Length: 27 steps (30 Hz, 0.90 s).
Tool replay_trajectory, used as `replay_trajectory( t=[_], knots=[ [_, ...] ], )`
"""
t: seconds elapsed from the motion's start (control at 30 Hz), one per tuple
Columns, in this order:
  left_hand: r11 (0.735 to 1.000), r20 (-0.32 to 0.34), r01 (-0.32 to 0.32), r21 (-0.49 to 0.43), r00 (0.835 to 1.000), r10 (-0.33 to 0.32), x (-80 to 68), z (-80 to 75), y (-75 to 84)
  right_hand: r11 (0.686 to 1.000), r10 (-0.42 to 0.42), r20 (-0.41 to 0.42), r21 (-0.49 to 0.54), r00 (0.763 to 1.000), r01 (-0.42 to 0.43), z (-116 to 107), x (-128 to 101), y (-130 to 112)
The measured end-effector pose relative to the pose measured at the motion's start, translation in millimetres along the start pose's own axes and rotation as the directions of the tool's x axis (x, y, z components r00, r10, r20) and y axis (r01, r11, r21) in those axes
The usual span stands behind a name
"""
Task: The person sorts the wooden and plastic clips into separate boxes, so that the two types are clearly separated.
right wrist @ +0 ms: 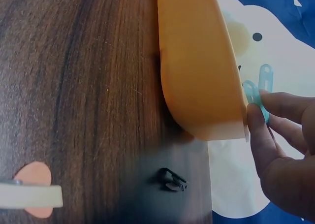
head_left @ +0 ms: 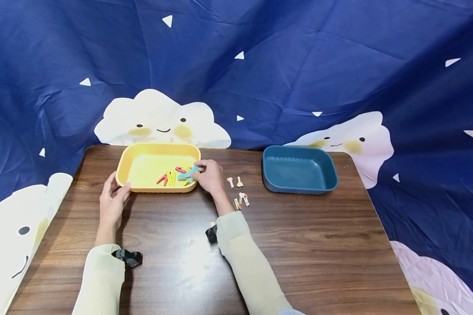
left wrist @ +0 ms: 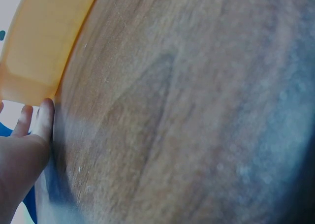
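A dark wooden table (head_left: pixel 299 245) stands before a navy cloth backdrop (head_left: pixel 299 65) printed with smiling clouds.

– Where do the two trays sit on the tabletop (head_left: pixel 299 245)?
– Both toward twelve o'clock: the left tray (head_left: pixel 123 168) at about eleven, the right tray (head_left: pixel 331 173) at about one, well apart.
– And the pegs?
– A heap of pegs (head_left: pixel 173 176) lies in the left tray, toward its three o'clock end. Loose pegs (head_left: pixel 238 192) lie on the tabletop between the trays.
– The hands?
– The left hand (head_left: pixel 112 203) touches the left tray's seven o'clock corner; the right hand (head_left: pixel 210 175) pinches a peg (head_left: pixel 190 172) over its three o'clock rim.
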<state>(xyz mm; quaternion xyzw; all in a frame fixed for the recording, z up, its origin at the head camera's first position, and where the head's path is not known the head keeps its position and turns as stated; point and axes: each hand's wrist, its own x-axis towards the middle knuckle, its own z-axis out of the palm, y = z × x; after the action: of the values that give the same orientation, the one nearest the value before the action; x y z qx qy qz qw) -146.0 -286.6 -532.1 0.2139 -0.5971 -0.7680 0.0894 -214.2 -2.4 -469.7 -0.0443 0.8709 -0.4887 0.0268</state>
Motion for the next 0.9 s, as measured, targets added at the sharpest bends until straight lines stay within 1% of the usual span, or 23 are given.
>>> replay_trajectory(
  t=[0.1,0.37,0.63,0.9],
  knots=[
    [1.000,0.000,0.002,-0.003,1.000,-0.002,0.2,-0.5,0.0,1.000,-0.015,0.009,-0.022,1.000,0.016,2.4,1.8,-2.0],
    [1.000,-0.002,0.006,0.011,1.000,-0.006,-1.6,0.0,1.0,0.998,-0.036,0.072,-0.043,0.997,0.039,9.6,5.1,-4.3],
    [1.000,0.001,-0.001,0.012,1.000,0.001,-2.1,1.2,2.3,0.998,-0.023,0.098,-0.054,0.995,0.028,18.7,7.7,-10.3],
    [1.000,0.001,-0.003,0.012,1.000,0.003,-2.9,1.6,3.3,0.992,-0.051,0.117,-0.110,0.992,0.064,26.5,10.9,-15.3]
  ],
)
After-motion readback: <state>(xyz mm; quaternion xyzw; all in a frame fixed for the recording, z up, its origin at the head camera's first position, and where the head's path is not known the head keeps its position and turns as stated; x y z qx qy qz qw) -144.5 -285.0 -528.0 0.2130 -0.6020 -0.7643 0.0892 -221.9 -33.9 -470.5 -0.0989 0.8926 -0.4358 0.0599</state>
